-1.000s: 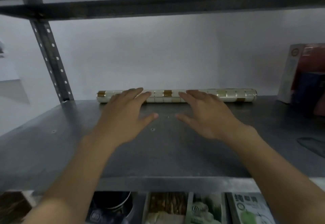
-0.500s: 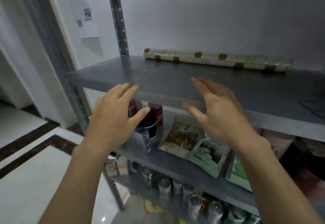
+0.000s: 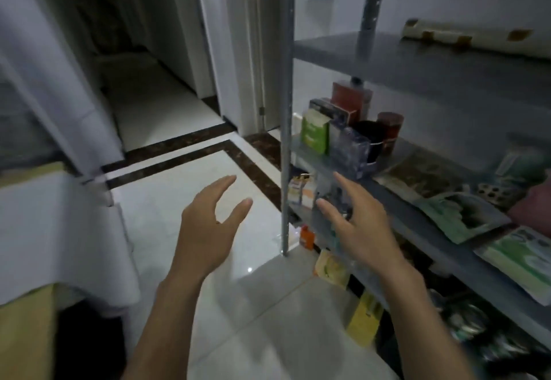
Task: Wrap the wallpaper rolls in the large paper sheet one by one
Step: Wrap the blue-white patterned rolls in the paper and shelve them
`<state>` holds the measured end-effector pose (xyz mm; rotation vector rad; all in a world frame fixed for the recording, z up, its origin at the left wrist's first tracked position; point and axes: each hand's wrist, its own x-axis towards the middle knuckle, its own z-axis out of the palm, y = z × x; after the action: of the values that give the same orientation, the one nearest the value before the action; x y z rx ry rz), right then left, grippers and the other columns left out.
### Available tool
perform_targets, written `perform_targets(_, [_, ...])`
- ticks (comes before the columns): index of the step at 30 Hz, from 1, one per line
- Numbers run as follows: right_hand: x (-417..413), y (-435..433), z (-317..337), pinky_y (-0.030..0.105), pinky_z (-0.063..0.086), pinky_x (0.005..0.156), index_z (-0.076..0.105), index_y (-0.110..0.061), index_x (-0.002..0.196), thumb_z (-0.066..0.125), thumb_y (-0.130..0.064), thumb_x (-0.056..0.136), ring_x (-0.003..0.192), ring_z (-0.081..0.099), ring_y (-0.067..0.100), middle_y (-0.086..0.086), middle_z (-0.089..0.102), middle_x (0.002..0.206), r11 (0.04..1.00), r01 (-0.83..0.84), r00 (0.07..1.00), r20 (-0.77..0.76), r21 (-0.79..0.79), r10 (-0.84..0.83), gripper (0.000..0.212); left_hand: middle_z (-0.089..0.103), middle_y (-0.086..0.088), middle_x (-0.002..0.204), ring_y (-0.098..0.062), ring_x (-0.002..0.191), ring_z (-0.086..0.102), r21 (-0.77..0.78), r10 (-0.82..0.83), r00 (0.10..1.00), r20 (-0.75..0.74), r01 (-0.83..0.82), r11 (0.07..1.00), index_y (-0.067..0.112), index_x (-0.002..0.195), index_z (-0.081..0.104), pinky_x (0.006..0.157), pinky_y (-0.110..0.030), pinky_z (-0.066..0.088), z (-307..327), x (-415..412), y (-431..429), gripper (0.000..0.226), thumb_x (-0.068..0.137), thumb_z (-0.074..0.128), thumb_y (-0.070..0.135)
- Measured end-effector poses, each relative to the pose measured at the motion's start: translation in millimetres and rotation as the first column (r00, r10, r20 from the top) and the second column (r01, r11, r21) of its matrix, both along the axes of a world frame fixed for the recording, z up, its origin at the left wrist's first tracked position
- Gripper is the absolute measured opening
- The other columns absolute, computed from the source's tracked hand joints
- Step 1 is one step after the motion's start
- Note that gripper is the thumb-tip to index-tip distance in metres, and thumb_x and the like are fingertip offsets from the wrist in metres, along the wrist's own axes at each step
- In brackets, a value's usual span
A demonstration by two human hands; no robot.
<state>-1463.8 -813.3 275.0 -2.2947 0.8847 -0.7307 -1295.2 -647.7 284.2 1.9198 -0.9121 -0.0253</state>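
Left hand (image 3: 205,224) and right hand (image 3: 357,224), spread and empty, have left the cream, brown-patched wallpaper roll (image 3: 465,36) on the grey metal shelf (image 3: 417,63); another roll likely follows

The left hand (image 3: 205,230) and right hand (image 3: 359,227) have drawn back from the cream, brown-patched wallpaper roll (image 3: 465,36). Both now hover with fingers spread, well below and left of it.
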Motion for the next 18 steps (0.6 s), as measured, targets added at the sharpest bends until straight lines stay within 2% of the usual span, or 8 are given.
perform_targets(4, [29,88,-38,0.045,0.041,0.106,0.040,-0.030,0.143,0.052,-0.062,0.087,0.133,0.040,0.011,-0.009,0.043,0.146,0.975,-0.162,0.987,0.027,0.153,0.160,0.066,0.049,0.021,0.132,0.001,0.120,0.043,0.033,0.155,0.985,-0.081,-0.152,0.988,0.033,0.132,0.052,0.106,-0.028,0.036,-30,-1,110,0.048,0.087,0.061,0.045])
perform_targets(7, [40,162,-52,0.039,0.033,0.113,0.037,-0.032,0.145,0.053,-0.056,0.089,0.136,0.036,0.009,-0.012,0.039,0.149,0.929,-0.294,0.956,0.045,0.223,0.291,0.063,0.053,0.017,0.127,-0.008,0.118,0.049,0.024,0.287,0.944,-0.162,-0.287,0.958,0.033,0.130,0.054,0.103,-0.030,0.040,-45,-10,197,0.045,0.087,0.062,0.042])
perform_targets(9, [45,211,-58,0.034,0.031,0.113,0.036,-0.032,0.145,0.054,-0.053,0.090,0.136,0.035,0.007,-0.013,0.038,0.149,0.893,-0.368,0.928,0.044,0.261,0.369,0.062,0.058,0.011,0.126,-0.010,0.116,0.053,0.020,0.375,0.910,-0.175,-0.378,0.926,0.029,0.130,0.056,0.098,-0.025,0.041,-54,-20,253,0.044,0.087,0.063,0.039])
perform_targets(13, [53,303,-70,0.029,0.033,0.111,0.038,-0.030,0.144,0.056,-0.051,0.090,0.132,0.039,0.003,-0.013,0.042,0.146,0.775,-0.510,0.849,0.079,0.373,0.522,0.061,0.055,0.018,0.124,0.001,0.113,0.050,0.030,0.510,0.833,-0.212,-0.517,0.856,0.030,0.129,0.056,0.094,-0.019,0.039,-68,-54,354,0.042,0.088,0.063,0.038])
perform_targets(18, [63,396,-85,0.014,0.032,0.100,0.041,-0.026,0.144,0.057,-0.048,0.090,0.125,0.045,0.000,-0.014,0.047,0.142,0.601,-0.641,0.721,0.107,0.477,0.685,0.060,0.059,0.011,0.125,-0.004,0.114,0.054,0.050,0.655,0.697,-0.291,-0.673,0.738,0.026,0.128,0.059,0.093,-0.024,0.041,-90,-92,452,0.040,0.089,0.063,0.037])
